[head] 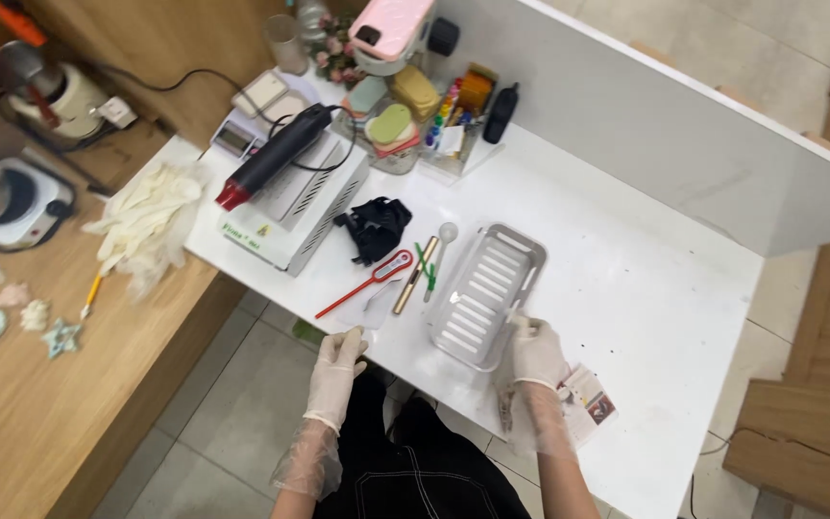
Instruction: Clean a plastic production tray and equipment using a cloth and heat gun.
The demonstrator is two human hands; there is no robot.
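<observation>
Right hand (537, 352) grasping white slotted tray (485, 288); left hand (338, 354) released, near red thermometer (365, 284).

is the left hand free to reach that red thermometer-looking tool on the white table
Probably yes. The left hand is gloved, seems to hold nothing, and rests at the table edge just below the red probe tool. Nothing lies between them. The right hand is at the slotted tray, off to the side.

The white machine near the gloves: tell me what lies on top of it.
A black heat gun with a red nozzle lies across the white machine, its black cord looping beside it. The part of the lid beneath the gun is covered and cannot be seen.
</observation>
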